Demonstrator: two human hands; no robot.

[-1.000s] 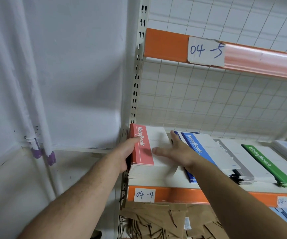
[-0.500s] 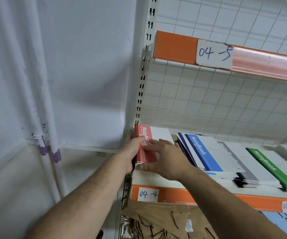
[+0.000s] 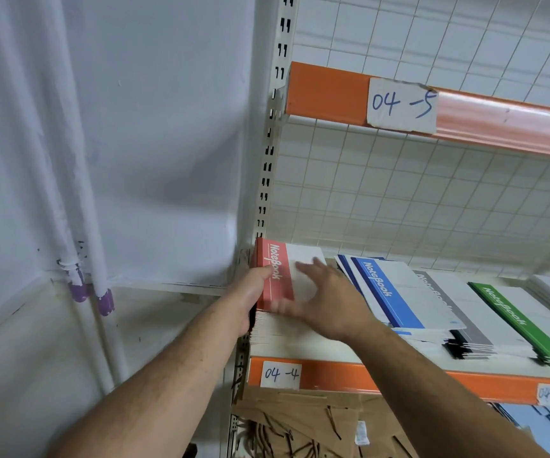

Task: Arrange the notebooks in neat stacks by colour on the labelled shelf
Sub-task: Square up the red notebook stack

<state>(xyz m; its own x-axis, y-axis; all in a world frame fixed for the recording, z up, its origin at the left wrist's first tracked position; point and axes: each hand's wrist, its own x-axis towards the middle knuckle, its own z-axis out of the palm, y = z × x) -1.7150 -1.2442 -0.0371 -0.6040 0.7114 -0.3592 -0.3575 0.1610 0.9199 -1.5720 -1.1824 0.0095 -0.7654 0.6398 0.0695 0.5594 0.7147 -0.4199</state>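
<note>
Now your right hand [image 3: 330,302] lies flat and open on the white part of the red stack [image 3: 280,256], fingers spread. It looks blurry, so I think it is moving. 1 second ago it was down in the gap between the red stack and the blue stack [image 3: 386,292]. 0.5 seconds ago it sat at the near edge of the red cover.

Your left hand [image 3: 247,292] grips the red stack's left side with its thumb on the red band, the same as before. Its other fingers are hidden. The red stack sits between your 2 hands, at the left end of the shelf [image 3: 399,380].

I think you are patting the red stack square, and it looks almost neat. Just right of your right hand, the blue stack is fanned out and messy, so it likely needs fixing next. Farther right are a grey stack [image 3: 472,332] and a green stack [image 3: 515,322].

The covers say "NoteBook". Below your hands, a paper label [image 3: 281,374] reads "04-4". High above your right hand, another label [image 3: 401,105] reads "04-5".
</note>
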